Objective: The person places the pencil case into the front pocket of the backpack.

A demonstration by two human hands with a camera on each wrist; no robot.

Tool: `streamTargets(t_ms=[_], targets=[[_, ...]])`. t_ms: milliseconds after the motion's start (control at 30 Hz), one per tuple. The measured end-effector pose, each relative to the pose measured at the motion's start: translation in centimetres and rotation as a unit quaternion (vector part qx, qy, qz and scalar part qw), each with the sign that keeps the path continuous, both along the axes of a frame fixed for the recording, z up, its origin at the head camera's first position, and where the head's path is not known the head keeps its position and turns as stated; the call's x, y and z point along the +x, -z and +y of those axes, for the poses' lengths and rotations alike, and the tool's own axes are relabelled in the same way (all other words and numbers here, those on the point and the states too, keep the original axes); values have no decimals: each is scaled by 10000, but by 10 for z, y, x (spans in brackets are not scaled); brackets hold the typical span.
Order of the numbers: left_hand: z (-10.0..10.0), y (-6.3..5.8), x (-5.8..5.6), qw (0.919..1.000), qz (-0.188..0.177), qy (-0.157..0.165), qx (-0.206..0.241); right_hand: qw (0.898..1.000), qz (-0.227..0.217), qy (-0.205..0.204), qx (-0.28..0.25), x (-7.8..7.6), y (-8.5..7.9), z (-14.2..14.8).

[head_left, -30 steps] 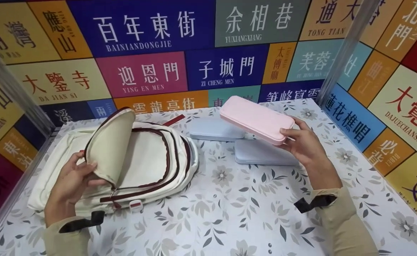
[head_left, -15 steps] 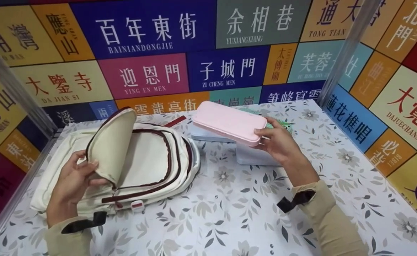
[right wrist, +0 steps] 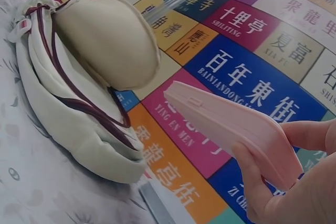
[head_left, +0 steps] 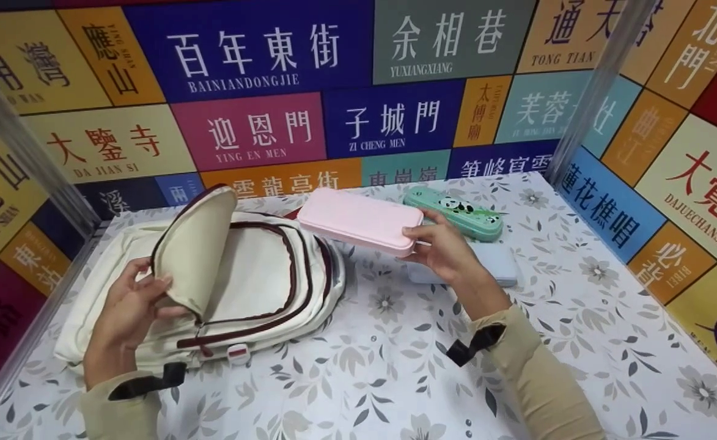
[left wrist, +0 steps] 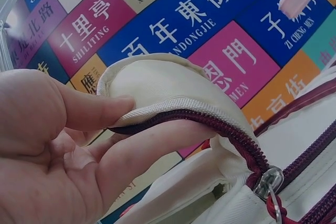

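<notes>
A cream backpack (head_left: 254,269) with dark red zips lies on the table at the left, its front pocket unzipped. My left hand (head_left: 127,305) pinches the edge of the pocket flap (head_left: 196,250) and holds it raised; in the left wrist view the thumb lies on the flap's pale lining (left wrist: 157,82), close to the metal zip pull (left wrist: 269,181). My right hand (head_left: 447,247) grips the right end of a pink pencil case (head_left: 358,220). In the right wrist view the pink case (right wrist: 231,124) is held in the air, apart from the bag.
A green pencil case (head_left: 456,211) with panda pictures lies at the back, right of the pink case. In front of it lies a pale blue case (head_left: 499,263), partly behind my right hand. Sign-printed walls (head_left: 266,55) enclose the table (head_left: 346,373) behind and at the sides.
My right hand has carried the pink pencil case leftward, toward the backpack. The green panda case has come into view behind it. My left hand keeps hold of the flap.
</notes>
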State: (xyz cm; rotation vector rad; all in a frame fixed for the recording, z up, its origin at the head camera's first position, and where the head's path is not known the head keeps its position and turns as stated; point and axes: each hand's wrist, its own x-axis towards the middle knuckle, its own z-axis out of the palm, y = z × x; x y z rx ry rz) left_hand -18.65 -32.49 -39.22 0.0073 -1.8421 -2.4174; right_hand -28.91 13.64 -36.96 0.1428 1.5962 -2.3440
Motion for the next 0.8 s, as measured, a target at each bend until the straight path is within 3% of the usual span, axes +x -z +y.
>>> streamTargets(t_ms=[433, 800], targets=[[1, -2, 2, 9998, -100, 36, -190, 9986, -239, -236, 405, 3, 26, -54], [2, -6, 1, 9991, -103, 51, -402, 9971, -296, -514, 471, 6, 39, -89]])
